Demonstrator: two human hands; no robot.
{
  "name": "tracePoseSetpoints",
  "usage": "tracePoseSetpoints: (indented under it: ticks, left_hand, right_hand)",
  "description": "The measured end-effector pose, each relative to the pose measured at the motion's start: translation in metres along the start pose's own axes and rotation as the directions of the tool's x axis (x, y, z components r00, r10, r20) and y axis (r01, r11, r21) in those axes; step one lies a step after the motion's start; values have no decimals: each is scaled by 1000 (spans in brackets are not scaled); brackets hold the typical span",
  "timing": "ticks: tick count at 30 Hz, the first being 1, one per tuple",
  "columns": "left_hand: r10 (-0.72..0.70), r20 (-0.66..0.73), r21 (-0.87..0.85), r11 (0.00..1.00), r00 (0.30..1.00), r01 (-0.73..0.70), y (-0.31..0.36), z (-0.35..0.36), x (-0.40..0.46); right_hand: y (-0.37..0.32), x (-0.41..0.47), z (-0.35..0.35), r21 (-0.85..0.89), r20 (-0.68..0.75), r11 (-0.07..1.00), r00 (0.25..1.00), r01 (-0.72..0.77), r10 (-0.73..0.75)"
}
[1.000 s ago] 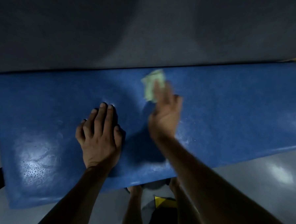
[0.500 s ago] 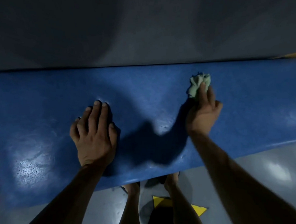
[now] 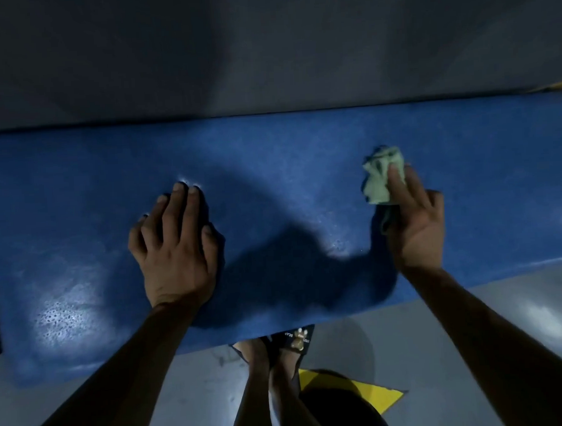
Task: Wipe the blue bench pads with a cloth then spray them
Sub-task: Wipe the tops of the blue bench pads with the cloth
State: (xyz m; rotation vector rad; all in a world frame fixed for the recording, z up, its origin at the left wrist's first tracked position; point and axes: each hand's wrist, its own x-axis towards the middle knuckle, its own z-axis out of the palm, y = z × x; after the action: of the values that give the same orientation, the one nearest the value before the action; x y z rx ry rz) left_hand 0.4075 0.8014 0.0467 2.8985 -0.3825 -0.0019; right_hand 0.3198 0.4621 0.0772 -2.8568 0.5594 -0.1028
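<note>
My left hand lies flat, fingers straight and together, palm down on the blue bench pad. My right hand presses the crumpled green cloth onto the pad's right part, fingers extended over it.

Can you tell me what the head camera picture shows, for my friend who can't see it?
A person's right hand presses a crumpled pale green cloth onto a long blue bench pad. Their left hand rests flat on the pad, and their feet show on the grey floor below.
</note>
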Motion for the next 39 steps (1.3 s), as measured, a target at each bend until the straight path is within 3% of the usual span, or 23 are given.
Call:
tracePoseSetpoints:
  ticks: [3,5,6,8,10,12,14,17,20,22,24,26,28,30,33,35,37,39]
  left_hand:
    - [3,4,13,1000,1000,-3,-1,1,0]
    - [-1,2,17,1000,1000,1,-1,0,-1]
    - [1,6,14,1000,1000,-1,0,-1,0]
    - [1,16,12,1000,1000,-2,0,-2,0]
    - [9,23,10,1000,1000,-10,0,-2,0]
    - [7,22,10,1000,1000,-7,0,-2,-1]
    - [1,26,9,1000,1000,-1,0,-3,-1]
    - [2,29,-3,1000,1000,-2,3,-4,0]
    - [4,33,-3,1000,999,-4,3,-6,-1]
    - [5,37,-2,1000,999,-5,3,-6,-1]
    - [12,36,8,1000,999,-12,4,-6,-1]
    - [8,37,9,1000,999,-9,4,-7,-1]
    - [16,47,-2,1000,999,-16,4,-8,-1]
    - [17,66,-19,1000,998,-16,3,-11,0]
    - [9,87,-41,999,996,-6,6,-12,0]
    - [8,84,-38,999,996,-5,6,-11,-1]
    - [10,84,-28,1000,996,-8,6,-11,-2]
    - [6,91,-22,1000,996,-4,5,-10,-1]
  right_hand:
    - [-34,-11,20,99,-143,979,971,-180,193]
    - [-93,-24,39,272,-187,945,953,-182,237]
    - [-125,-33,43,305,-172,942,965,-137,196]
    - [-172,-53,42,238,-24,970,999,43,-38]
    - [-173,-64,36,184,136,935,935,302,-328]
    - [-134,-53,26,174,173,890,877,420,-448]
    - [-72,-42,14,111,142,930,921,350,-363]
    - [7,-44,-8,-27,9,997,998,68,-68]
    - [-6,-58,4,22,-111,982,976,-188,190]
    - [-52,-72,23,151,-112,964,965,-220,238]
    - [-104,-92,35,279,37,950,990,-140,135]
    - [-143,-113,34,249,112,965,987,83,-113]
    - [-136,-117,26,219,158,920,919,325,-362]
    - [-104,-104,17,216,234,888,862,405,-450]
    - [-29,-91,-9,123,140,946,939,300,-316]
    - [13,-97,-19,39,115,990,983,139,-143]
    - [19,-106,-7,35,37,997,997,-70,68]
    - [-17,-118,11,132,-73,964,967,-232,243]
